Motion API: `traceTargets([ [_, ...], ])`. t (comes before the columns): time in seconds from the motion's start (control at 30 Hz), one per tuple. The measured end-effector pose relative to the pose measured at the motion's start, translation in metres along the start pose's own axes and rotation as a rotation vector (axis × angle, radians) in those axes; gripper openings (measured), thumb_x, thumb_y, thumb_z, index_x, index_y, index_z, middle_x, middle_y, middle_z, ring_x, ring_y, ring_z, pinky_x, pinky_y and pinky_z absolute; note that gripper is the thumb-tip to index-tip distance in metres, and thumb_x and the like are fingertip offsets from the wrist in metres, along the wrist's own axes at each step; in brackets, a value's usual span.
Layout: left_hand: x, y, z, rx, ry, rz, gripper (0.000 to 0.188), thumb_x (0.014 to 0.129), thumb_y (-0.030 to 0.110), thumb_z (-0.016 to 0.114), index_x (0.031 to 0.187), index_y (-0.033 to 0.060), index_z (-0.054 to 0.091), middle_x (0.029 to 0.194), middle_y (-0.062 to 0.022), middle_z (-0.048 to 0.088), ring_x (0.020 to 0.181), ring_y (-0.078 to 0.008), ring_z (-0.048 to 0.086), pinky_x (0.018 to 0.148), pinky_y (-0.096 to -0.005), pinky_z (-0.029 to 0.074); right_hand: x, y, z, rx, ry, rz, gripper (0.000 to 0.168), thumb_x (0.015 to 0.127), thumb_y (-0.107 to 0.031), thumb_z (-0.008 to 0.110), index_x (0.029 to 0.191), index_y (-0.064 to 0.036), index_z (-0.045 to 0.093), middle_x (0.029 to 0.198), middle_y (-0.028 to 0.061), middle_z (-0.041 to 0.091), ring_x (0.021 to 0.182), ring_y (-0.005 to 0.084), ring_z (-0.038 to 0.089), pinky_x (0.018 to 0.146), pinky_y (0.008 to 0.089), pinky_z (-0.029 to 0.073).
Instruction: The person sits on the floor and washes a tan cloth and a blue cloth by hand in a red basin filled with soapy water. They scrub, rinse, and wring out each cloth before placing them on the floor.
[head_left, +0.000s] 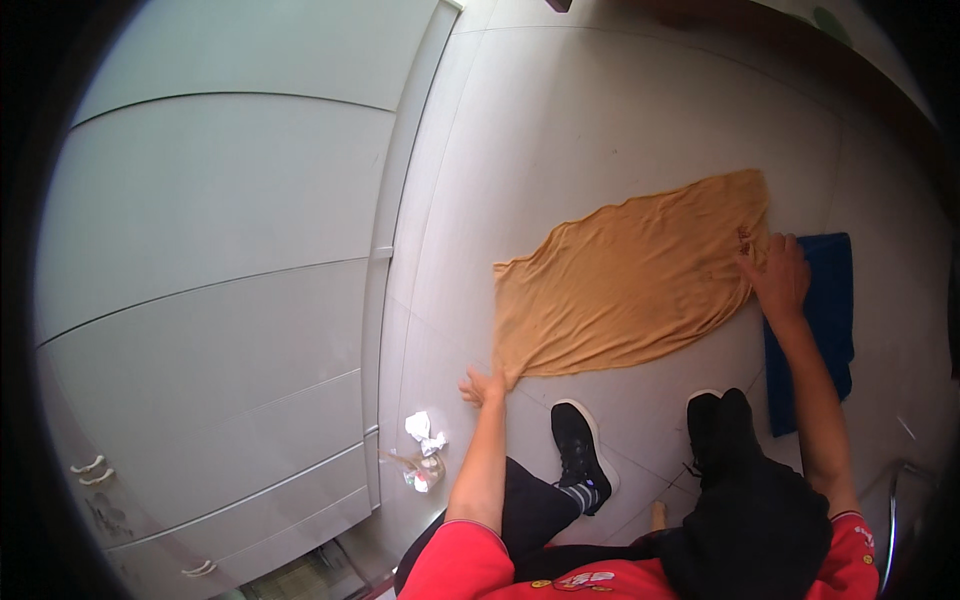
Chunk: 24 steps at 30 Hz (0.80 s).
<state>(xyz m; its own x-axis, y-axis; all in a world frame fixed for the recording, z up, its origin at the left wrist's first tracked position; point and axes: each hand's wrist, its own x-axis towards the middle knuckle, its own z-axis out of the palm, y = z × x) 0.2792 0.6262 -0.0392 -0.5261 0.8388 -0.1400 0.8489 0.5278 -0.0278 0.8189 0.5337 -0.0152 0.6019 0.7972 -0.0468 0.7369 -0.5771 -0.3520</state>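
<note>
An orange cloth (630, 277) lies spread on the tiled floor before me, wrinkled, with small dark red marks near its right end. At its lower left corner my left hand (484, 387) holds the fabric, which is drawn to a point there; the other fingers stick out to the left. My right hand (781, 276) grips the right edge, thumb over the fabric, and creases run towards it. Under and beside my right hand and forearm lies a folded dark blue cloth (831, 300), partly hidden by the arm.
White drawer fronts (225, 195) line the left side. Crumpled white tissue (420, 426) and a clear plastic bag (424, 474) sit on the floor near my left forearm. My black shoes (581, 442) are below the orange cloth. A curved metal tube (892, 517) stands at lower right.
</note>
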Motion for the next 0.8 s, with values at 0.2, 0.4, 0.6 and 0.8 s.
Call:
traceTargets([
  [0.2,-0.075,0.088,0.015,-0.321,0.272,0.835,0.051,0.077,0.021,0.069,0.122,0.0018,0.055,0.129,-0.0262,0.047,0.120,-0.0405,0.044,0.102,-0.0477,0.033,-0.020,0.013,0.033,0.099,0.056,-0.071,0.033,0.081,-0.030,0.070,0.097,-0.004,0.059,0.091,0.0111,0.054,0.085,0.0267,0.055,0.071,0.0370,0.045],
  [0.4,-0.203,0.135,0.018,-0.232,-0.161,1.101,0.071,0.078,0.025,0.072,0.140,0.0132,0.041,0.149,-0.0213,0.024,0.131,-0.0414,0.032,0.107,-0.0488,0.028,-0.037,-0.028,0.019,1.166,-0.014,0.551,0.023,0.095,-0.029,0.058,0.095,-0.005,0.054,0.080,0.0005,0.051,0.074,0.0110,0.049,0.066,0.0258,0.043],
  [0.6,-0.264,0.126,0.026,-0.634,-0.161,0.923,0.068,0.080,0.017,0.069,0.139,0.0025,0.038,0.148,-0.0213,0.025,0.131,-0.0418,0.031,0.106,-0.0519,0.026,-0.063,-0.167,-0.031,1.195,-0.373,-0.229,0.018,0.089,-0.015,0.064,0.096,-0.005,0.051,0.081,0.0023,0.047,0.073,0.0114,0.049,0.064,0.0268,0.043],
  [0.8,-0.279,0.074,0.074,-0.317,-0.320,0.839,0.049,0.087,0.018,0.060,0.131,0.0019,0.045,0.138,-0.0222,0.035,0.121,-0.0415,0.038,0.099,-0.0522,0.030,-0.092,-0.205,-0.020,0.772,-0.366,-1.085,0.046,0.074,-0.013,0.074,0.115,-0.006,0.054,0.128,0.0135,0.055,0.110,0.0300,0.056,0.091,0.0425,0.044],
])
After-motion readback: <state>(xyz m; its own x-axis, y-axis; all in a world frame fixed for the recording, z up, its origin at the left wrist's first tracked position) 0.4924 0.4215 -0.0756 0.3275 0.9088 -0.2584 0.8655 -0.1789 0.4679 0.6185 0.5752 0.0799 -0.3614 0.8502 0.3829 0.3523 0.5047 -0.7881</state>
